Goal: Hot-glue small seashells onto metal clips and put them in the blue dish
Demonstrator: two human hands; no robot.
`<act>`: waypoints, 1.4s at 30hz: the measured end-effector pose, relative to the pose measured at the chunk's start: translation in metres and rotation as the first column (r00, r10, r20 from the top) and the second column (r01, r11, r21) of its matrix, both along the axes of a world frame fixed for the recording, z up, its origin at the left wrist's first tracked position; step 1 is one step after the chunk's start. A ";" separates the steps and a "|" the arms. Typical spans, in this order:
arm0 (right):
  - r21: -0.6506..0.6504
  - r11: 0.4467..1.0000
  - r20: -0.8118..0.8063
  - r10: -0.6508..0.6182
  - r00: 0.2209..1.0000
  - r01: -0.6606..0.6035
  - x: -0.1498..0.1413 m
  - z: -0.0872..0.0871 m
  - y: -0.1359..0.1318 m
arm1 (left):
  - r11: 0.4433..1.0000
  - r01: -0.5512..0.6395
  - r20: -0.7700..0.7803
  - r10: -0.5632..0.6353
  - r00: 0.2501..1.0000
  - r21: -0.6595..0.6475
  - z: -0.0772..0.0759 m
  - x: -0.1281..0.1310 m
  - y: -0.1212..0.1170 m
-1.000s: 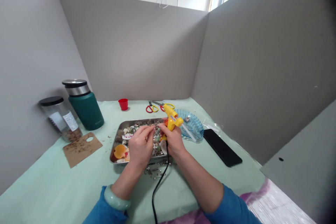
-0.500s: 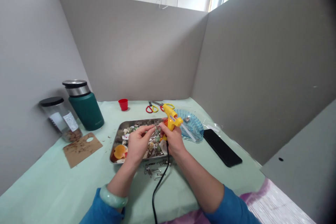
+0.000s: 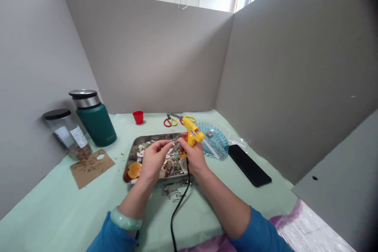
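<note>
My right hand [image 3: 193, 154] is closed around the handle of a yellow hot glue gun [image 3: 193, 133], with a clear glue stick [image 3: 210, 147] poking out of its back. The gun's black cord [image 3: 177, 212] runs down toward me. My left hand [image 3: 155, 157] is pinched, thumb against fingers, close to the right fingertips; whatever lies in the pinch is too small to make out. Both hands are above a metal tray [image 3: 126, 165] of mixed shells and small stones, including an orange shell [image 3: 134, 170]. Several small metal pieces [image 3: 173, 193] lie just in front of the tray.
Behind the tray are a red cup [image 3: 138, 117] and scissors [image 3: 170, 121]. To the right sit a blue scalloped plate [image 3: 220, 138] and a black phone [image 3: 249, 165]. On the left stand a green bottle [image 3: 97, 124], a clear jar [image 3: 69, 138] and a brown board [image 3: 91, 168].
My left hand has shifted very slightly left, its fingertips a little apart from the right hand's. The glue gun stays in my right hand, nearly unmoved.
</note>
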State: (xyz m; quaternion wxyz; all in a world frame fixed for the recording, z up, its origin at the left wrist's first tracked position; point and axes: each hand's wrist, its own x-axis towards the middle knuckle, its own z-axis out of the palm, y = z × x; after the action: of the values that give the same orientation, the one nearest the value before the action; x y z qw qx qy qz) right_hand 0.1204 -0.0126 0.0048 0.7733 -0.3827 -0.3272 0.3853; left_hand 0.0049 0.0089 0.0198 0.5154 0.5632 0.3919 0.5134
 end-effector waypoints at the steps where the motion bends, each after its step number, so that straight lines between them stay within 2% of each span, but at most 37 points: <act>1: -0.001 1.000 -0.003 0.004 1.000 -0.004 0.000 0.000 0.000 | 1.000 -0.003 -0.022 0.003 1.000 0.001 0.000 0.000 0.000; 9: -0.043 0.999 -0.008 0.022 1.000 -0.023 0.001 -0.005 0.002 | 0.994 0.042 -0.144 -0.028 0.989 0.099 -0.008 -0.005 0.018; 14: -0.087 0.995 -0.003 0.051 0.999 -0.051 0.006 0.003 0.005 | 0.989 0.094 -0.254 -0.062 0.965 0.115 0.005 -0.009 0.031; 19: -0.114 0.989 0.040 0.103 0.994 -0.098 0.010 0.014 0.014 | 0.995 0.097 -0.207 -0.088 0.974 0.036 0.016 -0.005 0.041; 23: -0.176 0.963 0.047 0.214 0.976 -0.203 0.014 0.015 0.025 | 0.992 0.094 -0.212 -0.075 0.974 0.084 0.015 -0.007 0.052; 27: -0.245 0.910 0.093 0.365 0.926 -0.334 0.026 0.014 0.031 | 0.993 0.018 -0.304 0.019 0.952 0.118 0.012 -0.021 0.061; 30: -0.316 0.860 0.061 0.439 0.896 -0.400 0.036 0.014 0.029 | 0.999 -0.040 -0.300 0.043 0.953 0.018 0.011 -0.033 0.065; 35: -0.422 0.621 -0.134 0.678 0.723 -0.661 0.037 0.019 0.016 | 0.982 -0.058 -0.218 0.018 0.976 -0.178 0.008 -0.042 0.072; 37: -0.444 0.589 -0.139 0.700 0.701 -0.676 0.033 0.019 0.013 | 0.975 -0.060 -0.184 0.020 0.983 -0.212 0.007 -0.043 0.074; 39: -0.428 0.630 -0.118 0.672 0.731 -0.648 0.029 0.015 0.014 | 0.972 -0.087 -0.165 0.051 0.985 -0.219 0.006 -0.043 0.076; 42: -0.356 0.751 -0.064 0.574 0.816 -0.556 0.030 0.007 0.021 | 0.972 -0.159 -0.153 0.133 0.979 -0.174 0.004 -0.046 0.080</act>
State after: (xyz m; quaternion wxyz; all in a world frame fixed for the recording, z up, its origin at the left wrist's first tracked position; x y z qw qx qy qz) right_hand 0.1500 0.0089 0.0121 0.5293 -0.4095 -0.3705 0.6441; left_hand -0.0414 0.0893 0.0242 0.4975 0.5169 0.5136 0.4706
